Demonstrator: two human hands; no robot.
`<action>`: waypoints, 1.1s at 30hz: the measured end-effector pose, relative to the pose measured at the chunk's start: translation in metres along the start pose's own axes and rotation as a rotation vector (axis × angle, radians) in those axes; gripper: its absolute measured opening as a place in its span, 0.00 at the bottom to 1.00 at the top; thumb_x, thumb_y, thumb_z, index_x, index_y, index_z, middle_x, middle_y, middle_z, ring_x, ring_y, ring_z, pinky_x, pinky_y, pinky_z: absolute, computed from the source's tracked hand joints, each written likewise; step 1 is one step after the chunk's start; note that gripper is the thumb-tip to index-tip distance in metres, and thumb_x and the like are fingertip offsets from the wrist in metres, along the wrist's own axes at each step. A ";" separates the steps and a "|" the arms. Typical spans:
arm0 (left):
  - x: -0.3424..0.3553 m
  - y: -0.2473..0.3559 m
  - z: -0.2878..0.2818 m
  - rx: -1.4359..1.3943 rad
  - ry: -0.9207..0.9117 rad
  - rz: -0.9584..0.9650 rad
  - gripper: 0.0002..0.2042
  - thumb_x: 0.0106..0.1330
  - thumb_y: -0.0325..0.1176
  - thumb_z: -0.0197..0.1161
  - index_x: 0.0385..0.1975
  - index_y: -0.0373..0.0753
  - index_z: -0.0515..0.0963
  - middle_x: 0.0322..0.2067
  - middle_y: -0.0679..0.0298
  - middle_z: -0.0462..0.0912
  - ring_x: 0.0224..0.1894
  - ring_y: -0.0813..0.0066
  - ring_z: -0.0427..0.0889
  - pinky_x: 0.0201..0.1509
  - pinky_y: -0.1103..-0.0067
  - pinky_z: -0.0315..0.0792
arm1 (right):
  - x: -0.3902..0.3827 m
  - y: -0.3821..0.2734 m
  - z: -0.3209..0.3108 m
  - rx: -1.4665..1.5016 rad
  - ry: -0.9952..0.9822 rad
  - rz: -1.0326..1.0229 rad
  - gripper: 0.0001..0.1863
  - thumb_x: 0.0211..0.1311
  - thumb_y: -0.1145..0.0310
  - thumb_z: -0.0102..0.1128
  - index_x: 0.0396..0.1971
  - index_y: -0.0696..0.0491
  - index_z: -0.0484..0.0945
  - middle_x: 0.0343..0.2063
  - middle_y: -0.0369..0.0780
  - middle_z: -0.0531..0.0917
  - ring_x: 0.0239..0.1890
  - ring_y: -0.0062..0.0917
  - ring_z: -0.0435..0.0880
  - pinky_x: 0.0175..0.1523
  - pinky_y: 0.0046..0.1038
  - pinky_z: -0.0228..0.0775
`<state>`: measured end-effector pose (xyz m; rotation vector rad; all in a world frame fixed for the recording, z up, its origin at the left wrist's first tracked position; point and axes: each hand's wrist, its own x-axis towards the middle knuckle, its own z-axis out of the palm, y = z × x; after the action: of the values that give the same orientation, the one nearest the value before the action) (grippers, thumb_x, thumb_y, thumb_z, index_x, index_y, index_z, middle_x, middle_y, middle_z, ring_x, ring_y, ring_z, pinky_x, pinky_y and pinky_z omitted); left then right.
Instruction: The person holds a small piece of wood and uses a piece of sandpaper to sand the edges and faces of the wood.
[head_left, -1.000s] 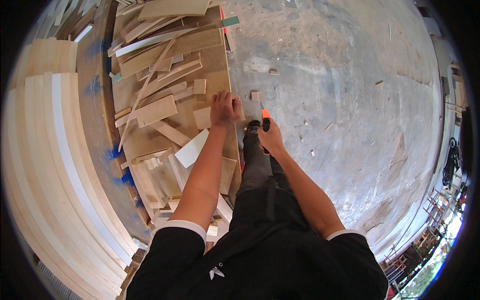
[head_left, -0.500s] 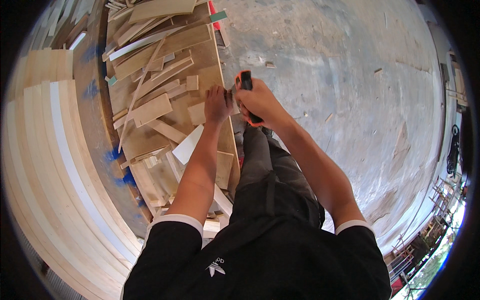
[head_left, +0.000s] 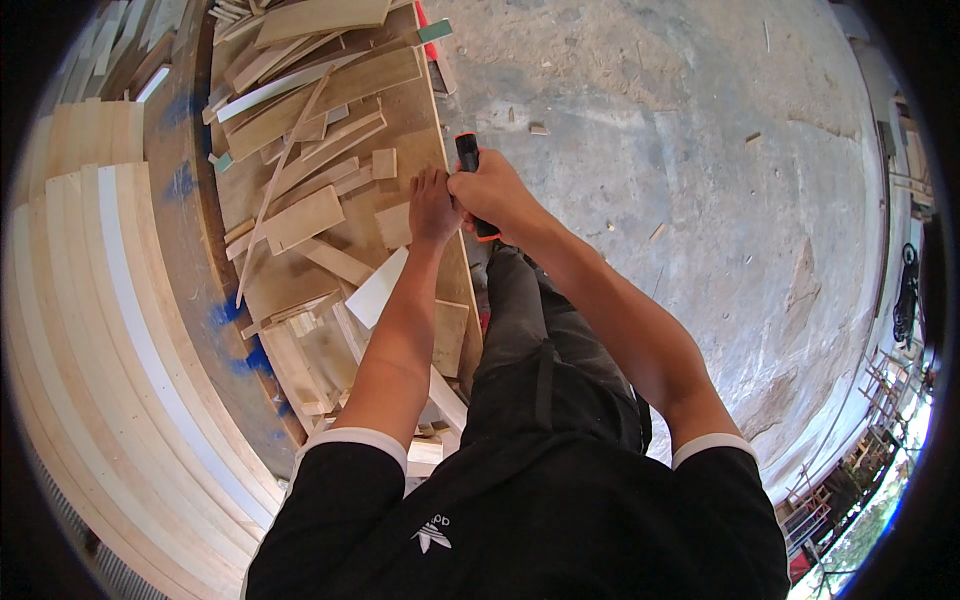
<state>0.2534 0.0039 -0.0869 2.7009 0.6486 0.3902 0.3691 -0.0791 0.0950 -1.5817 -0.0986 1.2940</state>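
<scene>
My right hand [head_left: 493, 188] is closed around the black-and-orange handle of what looks like a hand saw [head_left: 467, 152]. The blade does not show from above. Just left of it, my left hand [head_left: 432, 208] lies palm down at the right edge of the wooden workbench [head_left: 425, 120], its fingers stretched forward and pressing on the surface. The two hands are almost touching. Whatever lies under the left palm is hidden. Beside that hand are a small square wood block [head_left: 384, 164] and a flat wood offcut [head_left: 394, 226] partly covered by the wrist.
Many wood offcuts [head_left: 306, 218] and thin strips cover the bench, with a white piece [head_left: 377, 288] near my left forearm. Long stacked boards [head_left: 100, 330] stand at the left. Concrete floor [head_left: 680, 230] with small scraps extends to the right.
My right hand has moved left with the saw handle, coming up against the left hand, and the handle looks more edge-on. My left hand has stayed in place.
</scene>
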 end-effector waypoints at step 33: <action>0.005 0.005 0.004 -0.037 0.108 -0.036 0.11 0.60 0.37 0.62 0.28 0.35 0.72 0.33 0.54 0.73 0.43 0.52 0.74 0.51 0.62 0.66 | 0.009 0.033 -0.022 0.180 0.112 0.070 0.02 0.58 0.77 0.51 0.29 0.55 0.68 0.13 0.37 0.70 0.10 0.22 0.69 0.14 0.30 0.61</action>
<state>0.2609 0.0004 -0.0880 2.6438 0.7119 0.5362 0.3728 -0.1029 0.0623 -1.5098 0.1407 1.2293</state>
